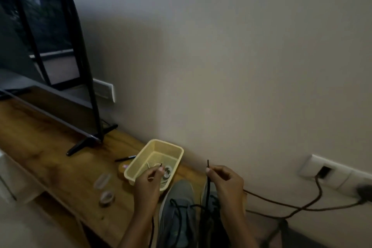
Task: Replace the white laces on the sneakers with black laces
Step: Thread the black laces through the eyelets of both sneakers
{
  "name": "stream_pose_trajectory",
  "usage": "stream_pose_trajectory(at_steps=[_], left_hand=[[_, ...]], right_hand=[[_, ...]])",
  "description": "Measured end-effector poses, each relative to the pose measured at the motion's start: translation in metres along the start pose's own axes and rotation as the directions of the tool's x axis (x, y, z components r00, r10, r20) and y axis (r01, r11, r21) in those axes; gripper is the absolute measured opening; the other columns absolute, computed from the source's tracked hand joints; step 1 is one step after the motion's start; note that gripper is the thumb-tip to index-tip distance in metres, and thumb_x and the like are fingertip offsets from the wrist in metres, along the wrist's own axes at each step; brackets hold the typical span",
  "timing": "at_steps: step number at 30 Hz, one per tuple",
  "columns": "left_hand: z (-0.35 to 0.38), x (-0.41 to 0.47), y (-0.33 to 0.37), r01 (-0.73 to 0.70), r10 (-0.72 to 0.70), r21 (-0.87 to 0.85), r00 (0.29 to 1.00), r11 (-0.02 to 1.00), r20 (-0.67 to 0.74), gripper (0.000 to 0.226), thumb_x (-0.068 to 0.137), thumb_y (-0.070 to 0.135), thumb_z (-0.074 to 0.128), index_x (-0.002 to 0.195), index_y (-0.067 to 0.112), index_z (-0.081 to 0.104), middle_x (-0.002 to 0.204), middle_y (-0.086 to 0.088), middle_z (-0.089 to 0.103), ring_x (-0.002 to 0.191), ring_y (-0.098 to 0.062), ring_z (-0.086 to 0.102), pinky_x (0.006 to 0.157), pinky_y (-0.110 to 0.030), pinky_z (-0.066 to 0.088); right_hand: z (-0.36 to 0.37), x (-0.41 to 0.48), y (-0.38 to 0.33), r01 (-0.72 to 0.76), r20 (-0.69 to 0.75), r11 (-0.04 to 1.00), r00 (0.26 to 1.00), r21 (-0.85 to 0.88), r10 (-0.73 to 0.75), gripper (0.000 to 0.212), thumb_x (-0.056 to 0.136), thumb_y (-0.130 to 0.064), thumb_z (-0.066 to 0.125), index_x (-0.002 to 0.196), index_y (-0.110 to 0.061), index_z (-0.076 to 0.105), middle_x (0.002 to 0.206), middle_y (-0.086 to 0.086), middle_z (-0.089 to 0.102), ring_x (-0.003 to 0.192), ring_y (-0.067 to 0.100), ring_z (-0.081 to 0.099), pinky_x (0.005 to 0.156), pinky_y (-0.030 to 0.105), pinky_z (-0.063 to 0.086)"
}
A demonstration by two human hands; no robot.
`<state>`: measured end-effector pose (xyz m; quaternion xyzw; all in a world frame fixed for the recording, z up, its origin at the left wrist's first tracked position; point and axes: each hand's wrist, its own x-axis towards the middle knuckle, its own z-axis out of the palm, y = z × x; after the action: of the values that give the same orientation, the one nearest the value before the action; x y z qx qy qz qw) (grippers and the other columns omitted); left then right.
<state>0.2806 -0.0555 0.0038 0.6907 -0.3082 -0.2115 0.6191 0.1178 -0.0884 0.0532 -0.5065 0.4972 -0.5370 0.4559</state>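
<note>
The right hand [227, 182] pinches one end of a black lace [208, 185] between thumb and curled fingers, and we see the stiff tip standing up just above the thumb. The left hand [150, 184] pinches the other end the same way, with its short tip poking out above the fingers. Both hands are raised side by side, apart from each other.

From the right hand the lace drops straight down, and we can follow dark loops of it across the upper of a grey sneaker [178, 219]. This shoe lies between the two forearms with its toe pointing away from us. A second sneaker [212, 200] sits just beside it on the right, largely hidden by the right hand and wrist. We cannot tell how it is laced.

Both shoes rest on a wooden shelf [50, 159]. Just beyond the grey toe stands a pale yellow basket [165, 150] holding a few small round items, too blurred for us to name. A pen [125, 158] lies left of the basket. Farther left a television [50, 46] stands on its feet on the same shelf. On the wall at right we see a socket plate [330, 171], and a cable [281, 206] trails from it.
</note>
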Motion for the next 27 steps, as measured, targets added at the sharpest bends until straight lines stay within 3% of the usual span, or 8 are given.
stream_pose_trajectory(at_steps=[5, 8, 11, 13, 16, 21, 24, 27], left_hand=[[0.009, 0.006, -0.052, -0.174, 0.021, 0.510, 0.956, 0.843, 0.291, 0.012, 0.086, 0.029, 0.066, 0.089, 0.026, 0.077, 0.090, 0.001, 0.070, 0.081, -0.014, 0.064, 0.070, -0.029, 0.051], [0.011, 0.014, -0.052, -0.121, -0.064, 0.501, 0.939, 0.857, 0.337, 0.015, 0.088, 0.026, 0.064, 0.097, 0.021, 0.075, 0.095, 0.002, 0.071, 0.085, -0.012, 0.064, 0.072, -0.026, 0.048], [0.012, 0.019, -0.055, -0.088, -0.249, 0.558, 0.829, 0.825, 0.500, 0.018, 0.092, 0.027, 0.059, 0.102, 0.018, 0.071, 0.101, 0.000, 0.070, 0.094, -0.015, 0.064, 0.080, -0.028, 0.051], [0.011, 0.017, -0.057, -0.088, -0.318, 0.578, 0.763, 0.812, 0.562, 0.016, 0.092, 0.031, 0.059, 0.098, 0.019, 0.067, 0.099, -0.002, 0.067, 0.096, -0.019, 0.063, 0.076, -0.027, 0.049], [0.009, 0.013, -0.060, -0.020, -0.351, 0.548, 0.748, 0.836, 0.564, 0.016, 0.087, 0.035, 0.066, 0.083, 0.022, 0.057, 0.091, -0.002, 0.062, 0.089, -0.022, 0.063, 0.074, -0.032, 0.049], [0.008, 0.008, -0.053, -0.086, -0.321, 0.529, 0.709, 0.844, 0.628, 0.023, 0.082, 0.022, 0.071, 0.097, 0.022, 0.053, 0.092, 0.002, 0.058, 0.083, -0.013, 0.056, 0.062, -0.020, 0.044], [0.009, 0.006, -0.051, -0.133, -0.305, 0.531, 0.693, 0.837, 0.654, 0.017, 0.086, 0.019, 0.066, 0.080, 0.025, 0.052, 0.098, -0.003, 0.060, 0.089, -0.016, 0.058, 0.073, -0.027, 0.047], [0.009, 0.006, -0.050, -0.152, -0.324, 0.553, 0.674, 0.819, 0.664, 0.030, 0.095, 0.029, 0.053, 0.066, 0.023, 0.045, 0.079, 0.001, 0.053, 0.079, -0.015, 0.054, 0.068, -0.027, 0.040]], right_hand=[[0.012, 0.003, 0.051, -0.038, 0.084, 0.971, 0.995, -0.235, 0.059, 0.009, 0.079, -0.003, 0.071, 0.075, -0.011, 0.071, 0.072, -0.003, 0.069, 0.072, 0.011, 0.063, 0.066, 0.021, 0.047], [0.022, 0.003, 0.069, 0.014, 0.166, 0.934, 0.985, -0.358, 0.049, 0.008, 0.079, -0.004, 0.071, 0.080, -0.011, 0.073, 0.075, -0.007, 0.068, 0.074, 0.005, 0.062, 0.069, 0.017, 0.047], [0.026, 0.004, 0.079, 0.071, 0.213, 0.907, 0.977, -0.416, 0.021, 0.009, 0.078, -0.004, 0.073, 0.080, -0.013, 0.072, 0.075, -0.011, 0.065, 0.074, -0.002, 0.059, 0.067, 0.008, 0.043], [0.026, 0.005, 0.082, 0.078, 0.228, 0.894, 0.973, -0.441, 0.028, 0.010, 0.077, -0.004, 0.073, 0.076, -0.014, 0.071, 0.073, -0.010, 0.065, 0.072, -0.001, 0.059, 0.066, 0.011, 0.044], [0.025, 0.006, 0.082, 0.046, 0.234, 0.882, 0.969, -0.470, 0.074, 0.024, 0.077, -0.004, 0.074, 0.065, -0.023, 0.063, 0.070, -0.011, 0.063, 0.070, 0.001, 0.059, 0.066, 0.016, 0.046], [0.028, 0.005, 0.083, 0.063, 0.272, 0.832, 0.956, -0.552, 0.108, 0.033, 0.076, -0.007, 0.074, 0.060, -0.032, 0.059, 0.071, -0.012, 0.064, 0.075, 0.009, 0.063, 0.077, 0.032, 0.052], [0.028, 0.004, 0.085, 0.078, 0.279, 0.792, 0.953, -0.606, 0.120, 0.033, 0.076, -0.011, 0.073, 0.059, -0.034, 0.057, 0.072, -0.012, 0.065, 0.078, 0.010, 0.064, 0.083, 0.040, 0.052], [0.027, 0.003, 0.089, 0.086, 0.287, 0.764, 0.948, -0.640, 0.133, 0.028, 0.076, -0.015, 0.073, 0.060, -0.034, 0.058, 0.073, -0.012, 0.066, 0.081, 0.014, 0.064, 0.088, 0.047, 0.049]])
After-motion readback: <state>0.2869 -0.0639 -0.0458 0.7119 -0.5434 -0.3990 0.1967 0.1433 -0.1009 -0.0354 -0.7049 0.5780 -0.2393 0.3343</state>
